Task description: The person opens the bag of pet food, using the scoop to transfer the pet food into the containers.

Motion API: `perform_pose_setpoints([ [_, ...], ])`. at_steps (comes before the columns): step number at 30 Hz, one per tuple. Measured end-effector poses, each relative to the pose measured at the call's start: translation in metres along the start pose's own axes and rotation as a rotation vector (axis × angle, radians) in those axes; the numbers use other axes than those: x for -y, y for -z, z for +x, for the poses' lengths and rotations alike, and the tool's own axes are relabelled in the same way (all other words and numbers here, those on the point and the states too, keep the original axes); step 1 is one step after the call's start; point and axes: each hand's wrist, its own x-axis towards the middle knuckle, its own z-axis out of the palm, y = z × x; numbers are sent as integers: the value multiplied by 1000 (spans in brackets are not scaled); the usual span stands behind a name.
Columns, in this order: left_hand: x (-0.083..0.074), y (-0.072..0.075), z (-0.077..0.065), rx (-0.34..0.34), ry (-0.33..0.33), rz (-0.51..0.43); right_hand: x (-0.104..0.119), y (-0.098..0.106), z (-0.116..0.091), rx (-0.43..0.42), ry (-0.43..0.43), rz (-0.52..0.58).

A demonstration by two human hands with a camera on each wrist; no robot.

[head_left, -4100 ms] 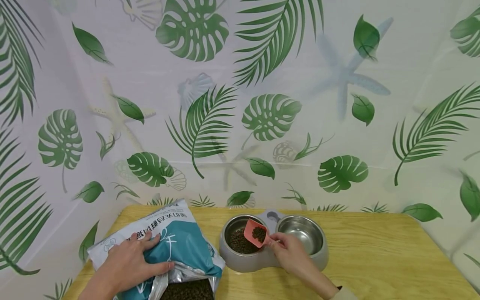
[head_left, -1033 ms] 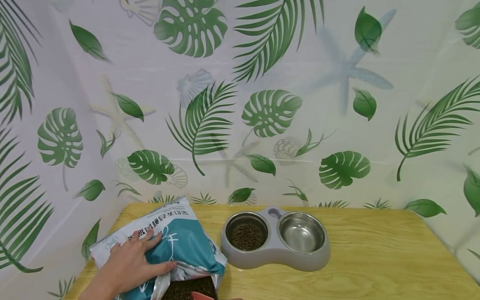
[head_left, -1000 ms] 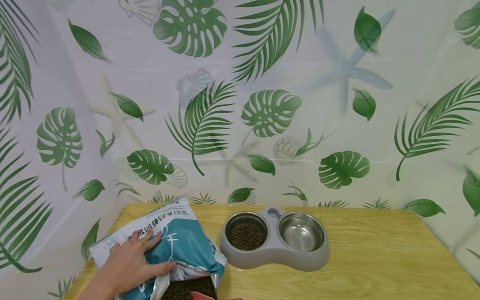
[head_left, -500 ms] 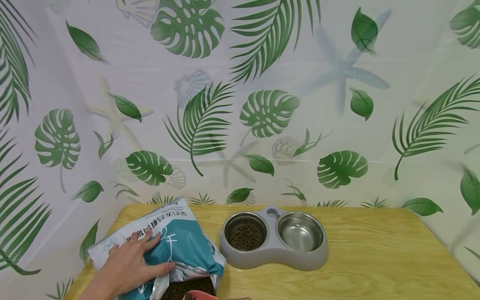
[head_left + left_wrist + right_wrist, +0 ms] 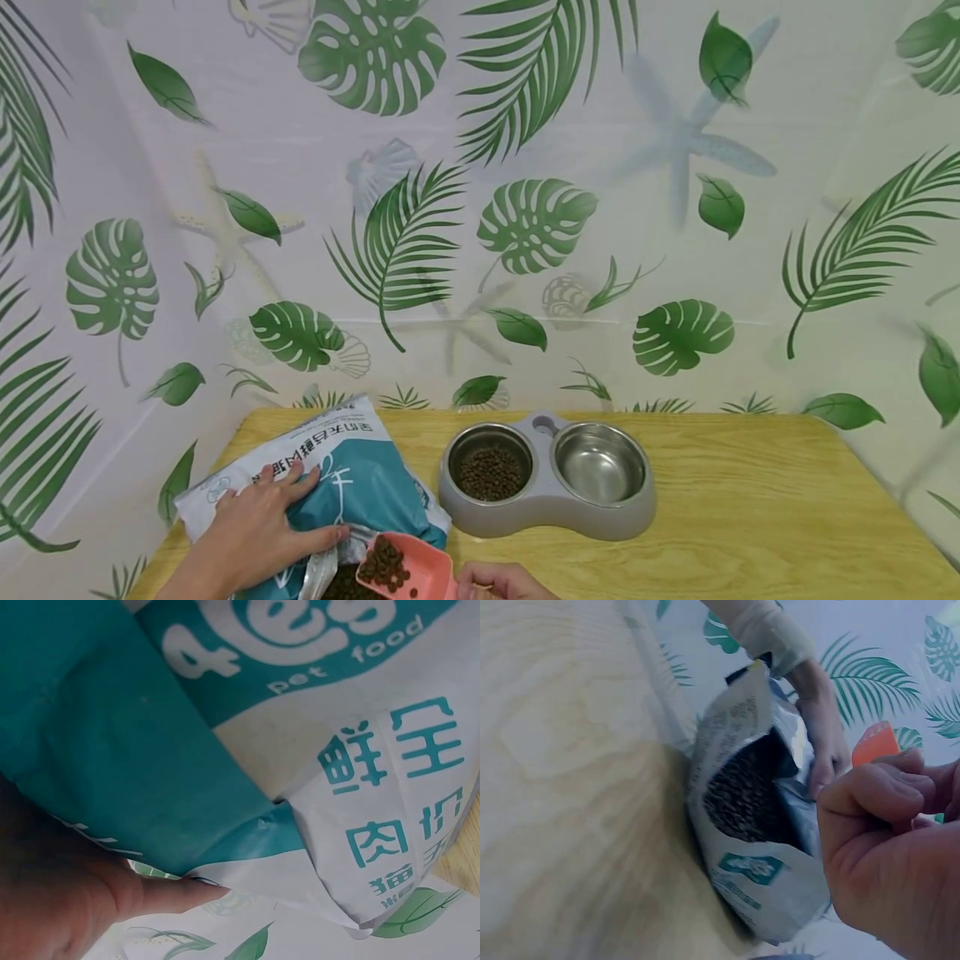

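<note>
A pink scoop (image 5: 420,565) with brown kibble in its front part hangs over the open mouth of a teal and white pet food bag (image 5: 375,479). My right hand (image 5: 501,581) grips the scoop's handle. In the right wrist view the fingers (image 5: 889,799) curl round it, and the bag's opening shows dark kibble (image 5: 742,799) inside. My left hand (image 5: 258,529) rests on the bag with fingers spread and thumb stretched toward the opening. The left wrist view shows the bag's printed side (image 5: 360,787) with a finger (image 5: 172,895) lying along it.
Right of the bag stands a grey double bowl stand (image 5: 540,508). Its left steel bowl (image 5: 491,427) holds kibble; its right steel bowl (image 5: 600,467) shows bare metal. The wooden table (image 5: 765,500) ends at a leaf-patterned backdrop (image 5: 600,108).
The scoop was over the left bowl, then low inside the bag mouth; now it has risen above the opening with kibble in it. The left hand has stayed on the bag.
</note>
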Motion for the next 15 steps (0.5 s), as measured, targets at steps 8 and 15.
perform_pose_setpoints([
  [8,1,-2,1,7,-7,-1,41,17,-12,-14,-25,93],
  [15,2,-1,2,14,-5,-5,61,44,-13,-294,-129,-78],
])
